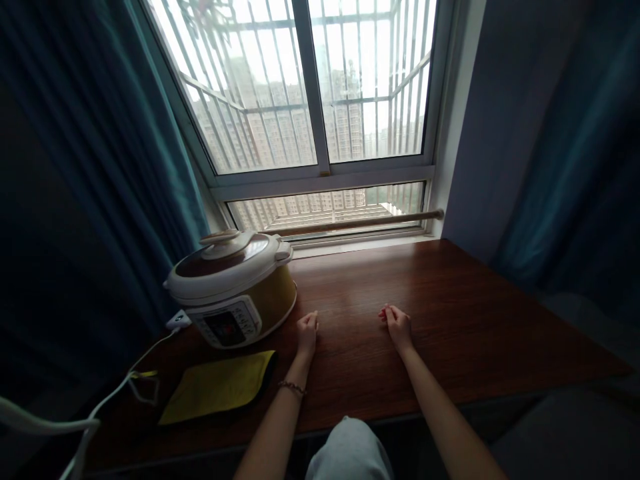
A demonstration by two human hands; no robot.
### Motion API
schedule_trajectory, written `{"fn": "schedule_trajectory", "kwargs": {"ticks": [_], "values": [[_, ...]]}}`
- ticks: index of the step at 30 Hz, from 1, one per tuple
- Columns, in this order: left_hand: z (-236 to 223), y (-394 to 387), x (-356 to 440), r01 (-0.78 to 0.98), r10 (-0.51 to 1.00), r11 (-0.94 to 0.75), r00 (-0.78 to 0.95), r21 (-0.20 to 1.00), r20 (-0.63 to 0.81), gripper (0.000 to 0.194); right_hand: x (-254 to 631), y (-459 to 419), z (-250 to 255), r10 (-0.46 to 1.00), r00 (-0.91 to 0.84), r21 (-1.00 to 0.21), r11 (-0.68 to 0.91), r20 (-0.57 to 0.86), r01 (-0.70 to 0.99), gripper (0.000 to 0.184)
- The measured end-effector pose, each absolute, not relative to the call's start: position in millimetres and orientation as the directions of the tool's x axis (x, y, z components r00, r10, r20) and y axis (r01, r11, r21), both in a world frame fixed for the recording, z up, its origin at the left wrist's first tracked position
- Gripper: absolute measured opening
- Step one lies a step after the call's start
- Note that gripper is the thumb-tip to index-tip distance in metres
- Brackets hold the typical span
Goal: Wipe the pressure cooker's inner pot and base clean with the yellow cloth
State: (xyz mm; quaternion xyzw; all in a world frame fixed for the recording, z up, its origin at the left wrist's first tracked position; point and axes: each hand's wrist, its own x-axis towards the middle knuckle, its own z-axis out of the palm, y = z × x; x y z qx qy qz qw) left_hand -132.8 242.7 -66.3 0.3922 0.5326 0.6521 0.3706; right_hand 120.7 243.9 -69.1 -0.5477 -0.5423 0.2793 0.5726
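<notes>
My left hand (pixel 307 331) rests on the brown wooden table (pixel 350 373), curled into a loose fist just right of a cooker. A beaded bracelet (pixel 293 387) circles that wrist. Apart from it, to the right, my right hand (pixel 399 325) also lies closed on the tabletop, its fingers bent inward with reddish tips. I see no object in either hand. The white and gold electric cooker (pixel 270 297), with its lid on, is nearest the left hand. A folded yellow cloth (pixel 217 388) with a dark edge lies left of my left forearm.
A white power cord (pixel 117 387) runs along the left edge from a white socket block (pixel 179 321). Behind the table is a barred window (pixel 320 100) with a rail (pixel 360 223) low across it. Blue curtains (pixel 115 133) hang on both sides.
</notes>
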Motion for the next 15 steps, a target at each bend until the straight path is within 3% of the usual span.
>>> {"fn": "schedule_trajectory", "kwargs": {"ticks": [15], "values": [[-63.0,233.6,-133.0,0.093,0.917,-0.2,-0.334,0.975,0.22,0.045,121.7,243.7,-68.4,0.944,0.257,-0.971,0.166,0.207,0.174,0.051]]}}
